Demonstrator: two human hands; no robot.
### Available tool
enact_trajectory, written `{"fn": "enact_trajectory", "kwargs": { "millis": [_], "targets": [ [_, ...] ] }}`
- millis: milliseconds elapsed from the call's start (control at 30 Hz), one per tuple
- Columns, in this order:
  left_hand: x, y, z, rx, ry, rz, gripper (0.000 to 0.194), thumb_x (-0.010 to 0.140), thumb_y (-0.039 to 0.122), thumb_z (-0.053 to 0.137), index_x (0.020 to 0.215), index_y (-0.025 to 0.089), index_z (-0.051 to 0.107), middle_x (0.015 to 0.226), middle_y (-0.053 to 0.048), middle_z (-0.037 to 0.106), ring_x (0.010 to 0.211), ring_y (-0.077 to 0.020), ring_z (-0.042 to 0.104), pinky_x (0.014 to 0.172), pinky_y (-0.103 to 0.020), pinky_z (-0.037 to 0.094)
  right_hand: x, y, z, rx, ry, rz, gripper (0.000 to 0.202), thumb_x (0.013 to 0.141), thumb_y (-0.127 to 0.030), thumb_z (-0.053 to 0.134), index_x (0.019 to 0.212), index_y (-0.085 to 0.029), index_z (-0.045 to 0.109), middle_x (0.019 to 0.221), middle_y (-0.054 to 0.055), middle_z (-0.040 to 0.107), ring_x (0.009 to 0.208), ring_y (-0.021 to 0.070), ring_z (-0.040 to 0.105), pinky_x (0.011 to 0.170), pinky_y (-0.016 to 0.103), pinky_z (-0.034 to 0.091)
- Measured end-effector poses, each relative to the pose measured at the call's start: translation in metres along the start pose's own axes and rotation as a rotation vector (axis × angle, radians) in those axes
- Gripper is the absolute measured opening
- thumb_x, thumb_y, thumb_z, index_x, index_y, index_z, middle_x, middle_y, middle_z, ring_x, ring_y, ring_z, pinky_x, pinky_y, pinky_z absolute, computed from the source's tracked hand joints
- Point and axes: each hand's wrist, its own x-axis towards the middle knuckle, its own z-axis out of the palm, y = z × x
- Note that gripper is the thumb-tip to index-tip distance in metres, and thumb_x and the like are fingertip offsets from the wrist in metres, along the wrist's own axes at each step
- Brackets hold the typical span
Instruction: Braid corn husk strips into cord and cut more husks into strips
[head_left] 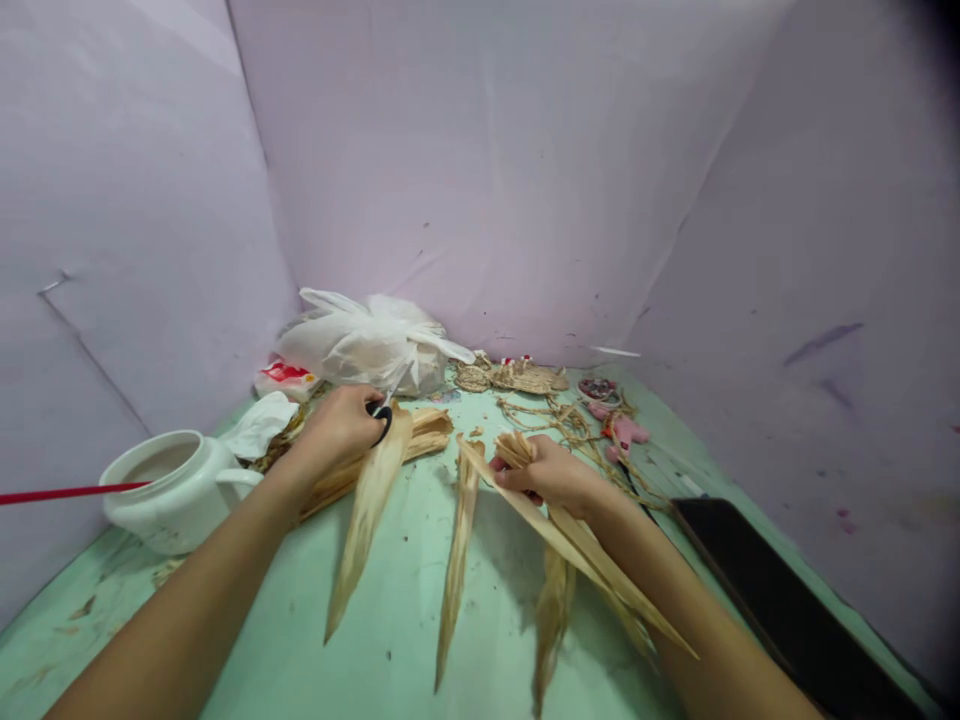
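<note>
My left hand [343, 428] is closed around the black handles of a pair of scissors [384, 412], the blades pointing up and away. Beneath it a broad dried corn husk [367, 525] slants toward me, beside a pile of more husks [429, 432]. In my right hand [555, 475] is a bunch of dried husk strips [592, 560], the short ends sticking out past my fingers and the long tips trailing toward my forearm. Between the hands lies a narrow single husk [457, 565] on the green table [315, 650].
A white pot [169, 500] with a red stick [75, 493] stands left. Behind are a white plastic bag [367, 345] and woven husk pieces [517, 376]. Twisted cord [559, 420] and a pink glue gun [626, 432] lie right, near a dark flat slab [780, 600]. Pale walls enclose the table.
</note>
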Motion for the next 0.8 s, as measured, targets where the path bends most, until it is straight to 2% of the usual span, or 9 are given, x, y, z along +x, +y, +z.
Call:
{"fn": "enact_trajectory", "kwargs": {
  "millis": [167, 233, 300, 367, 433, 467, 533, 633, 800],
  "targets": [
    [0.004, -0.021, -0.017, 0.224, 0.037, -0.116, 0.020, 0.060, 0.028, 0.050, 0.074, 0.020, 0.062, 0.073, -0.009, 0.063, 0.067, -0.0249, 0.057, 0.051, -0.027, 0.033, 0.000, -0.001, -0.019, 0.085, 0.067, -0.042, 0.011, 0.057, -0.018, 0.061, 0.061, -0.016, 0.051, 0.048, -0.005, 0.043, 0.040, 0.0057, 0.038, 0.035, 0.017, 0.026],
    [0.001, -0.016, -0.020, 0.237, 0.142, -0.146, 0.021, 0.062, 0.029, 0.050, 0.075, 0.019, 0.061, 0.076, -0.010, 0.063, 0.072, -0.0275, 0.058, 0.052, -0.028, 0.034, 0.000, 0.000, -0.018, 0.099, 0.039, -0.027, 0.012, 0.056, -0.018, 0.061, 0.061, -0.016, 0.051, 0.050, -0.004, 0.045, 0.040, 0.0060, 0.039, 0.034, 0.017, 0.027],
    [-0.004, -0.003, -0.017, 0.082, 0.208, -0.139, 0.025, 0.063, 0.031, 0.052, 0.082, 0.018, 0.060, 0.078, -0.010, 0.063, 0.074, -0.0259, 0.058, 0.052, -0.026, 0.036, -0.002, 0.000, -0.011, 0.102, -0.047, -0.015, 0.011, 0.056, -0.017, 0.061, 0.061, -0.016, 0.052, 0.050, -0.004, 0.046, 0.040, 0.0062, 0.040, 0.035, 0.017, 0.028],
    [-0.011, 0.015, -0.006, -0.230, 0.119, -0.138, 0.034, 0.061, 0.031, 0.056, 0.091, 0.017, 0.058, 0.075, -0.007, 0.063, 0.066, -0.0209, 0.059, 0.047, -0.023, 0.036, -0.004, 0.001, -0.002, 0.093, -0.161, -0.005, 0.009, 0.055, -0.016, 0.061, 0.061, -0.015, 0.054, 0.048, -0.004, 0.046, 0.039, 0.0060, 0.039, 0.036, 0.018, 0.029],
    [-0.019, 0.031, 0.010, -0.547, -0.118, -0.198, 0.042, 0.059, 0.032, 0.059, 0.098, 0.015, 0.054, 0.065, -0.004, 0.062, 0.053, -0.0170, 0.057, 0.039, -0.020, 0.032, -0.006, 0.000, 0.006, 0.079, -0.242, 0.009, 0.007, 0.055, -0.014, 0.060, 0.060, -0.015, 0.054, 0.046, -0.005, 0.045, 0.039, 0.0056, 0.039, 0.037, 0.018, 0.030],
    [-0.023, 0.038, 0.018, -0.638, -0.228, -0.209, 0.043, 0.059, 0.032, 0.060, 0.097, 0.015, 0.053, 0.060, -0.003, 0.061, 0.048, -0.0156, 0.056, 0.036, -0.019, 0.029, -0.007, 0.000, 0.009, 0.072, -0.265, 0.012, 0.007, 0.055, -0.014, 0.059, 0.059, -0.015, 0.054, 0.045, -0.005, 0.045, 0.039, 0.0055, 0.039, 0.038, 0.018, 0.030],
    [-0.028, 0.045, 0.033, -0.728, -0.329, -0.223, 0.039, 0.055, 0.027, 0.062, 0.091, 0.014, 0.053, 0.052, 0.001, 0.056, 0.042, -0.0132, 0.052, 0.032, -0.018, 0.026, -0.007, -0.001, 0.011, 0.065, -0.284, 0.015, 0.006, 0.055, -0.013, 0.058, 0.059, -0.015, 0.054, 0.044, -0.006, 0.045, 0.038, 0.0053, 0.038, 0.038, 0.018, 0.030],
    [-0.031, 0.047, 0.043, -0.779, -0.340, -0.246, 0.034, 0.052, 0.017, 0.060, 0.086, 0.015, 0.052, 0.045, 0.005, 0.049, 0.038, -0.0113, 0.049, 0.030, -0.016, 0.025, -0.006, -0.002, 0.009, 0.039, -0.330, 0.032, 0.007, 0.054, -0.012, 0.059, 0.058, -0.014, 0.054, 0.042, -0.006, 0.045, 0.036, 0.0050, 0.038, 0.037, 0.017, 0.029],
    [-0.035, 0.057, 0.041, -0.798, -0.325, -0.251, 0.034, 0.050, 0.009, 0.055, 0.083, 0.015, 0.053, 0.041, 0.006, 0.049, 0.035, -0.0091, 0.046, 0.032, -0.016, 0.028, -0.001, 0.000, 0.009, 0.170, -0.341, 0.099, 0.011, 0.061, -0.017, 0.061, 0.069, -0.012, 0.059, 0.055, -0.001, 0.057, 0.046, 0.0077, 0.052, 0.038, 0.015, 0.033]
  ]
}}
